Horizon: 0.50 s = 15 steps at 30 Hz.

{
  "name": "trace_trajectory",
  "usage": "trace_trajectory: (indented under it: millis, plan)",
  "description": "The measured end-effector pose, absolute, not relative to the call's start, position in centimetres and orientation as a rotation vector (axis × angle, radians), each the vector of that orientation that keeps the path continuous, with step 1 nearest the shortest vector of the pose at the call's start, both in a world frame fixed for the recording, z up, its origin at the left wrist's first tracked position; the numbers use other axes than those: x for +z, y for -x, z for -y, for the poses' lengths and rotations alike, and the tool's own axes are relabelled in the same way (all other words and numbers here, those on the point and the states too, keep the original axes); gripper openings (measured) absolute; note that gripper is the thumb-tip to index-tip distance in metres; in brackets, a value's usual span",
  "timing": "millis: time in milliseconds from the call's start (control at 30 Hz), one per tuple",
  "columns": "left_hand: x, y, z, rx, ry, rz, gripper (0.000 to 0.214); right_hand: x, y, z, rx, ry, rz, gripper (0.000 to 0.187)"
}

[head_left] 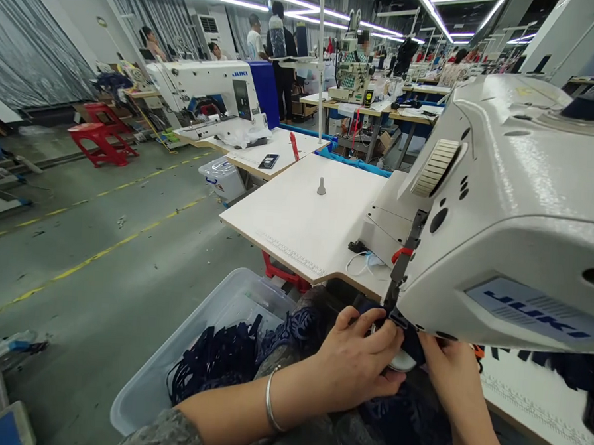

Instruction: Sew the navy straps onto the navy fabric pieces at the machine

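Note:
A white sewing machine marked JUKI fills the right side of the view. My left hand, with a bangle at the wrist, curls its fingers around dark navy fabric under the needle area. A pale, rounded metal part shows just below those fingers. My right hand pinches the same fabric from the other side, its fingertips partly hidden beneath the machine head. More patterned navy fabric hangs below both hands, over my lap.
A clear plastic bin with navy strips stands at my left. A grey spindle rises from the white tabletop. A face mask lies near the machine. Red stools and a second sewing machine stand farther off.

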<state>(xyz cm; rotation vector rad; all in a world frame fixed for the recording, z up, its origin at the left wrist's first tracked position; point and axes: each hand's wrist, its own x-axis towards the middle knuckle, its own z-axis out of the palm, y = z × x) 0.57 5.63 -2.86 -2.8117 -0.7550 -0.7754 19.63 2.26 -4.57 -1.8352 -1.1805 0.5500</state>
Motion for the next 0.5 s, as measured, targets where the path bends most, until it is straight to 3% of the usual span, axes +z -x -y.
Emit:
trace_trajectory:
  millis: [233, 500]
  plan:
    - [-2.6, -0.6, -5.7, -0.777, 2.85, 0.741, 0.039, -7.6, -19.8, -0.5, 0.61, 1.743, 0.86, 0.039]
    - [-2.2, -0.7, -5.5, -0.736, 2.935, 0.696, 0.038, -16.1, -20.1, 0.4, 0.696, 1.746, 0.887, 0.037]
